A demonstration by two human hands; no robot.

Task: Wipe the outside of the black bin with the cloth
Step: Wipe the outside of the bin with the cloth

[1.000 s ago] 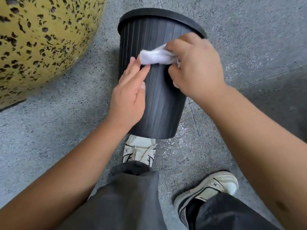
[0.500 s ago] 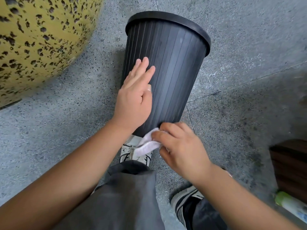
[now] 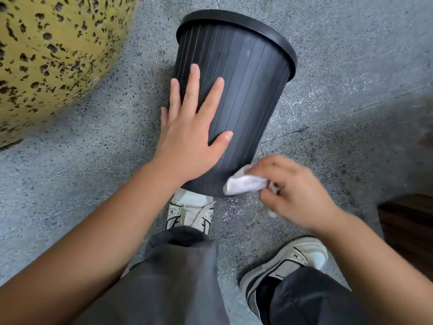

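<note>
Black bin [image 3: 246, 95] upside down, left hand [image 3: 189, 137] flat on it — right hand [image 3: 297, 195], blurred, pinching cloth [image 3: 243, 182] at its base

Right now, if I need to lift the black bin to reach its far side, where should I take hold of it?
Probably by the rim, from above on the near side: it flares out past the ribbed wall, giving fingers a lip to hook. The tapered wall looks likely to slip in a grip. The left hand lies flat on the black bin; the right hand holds the cloth at its base.
</note>
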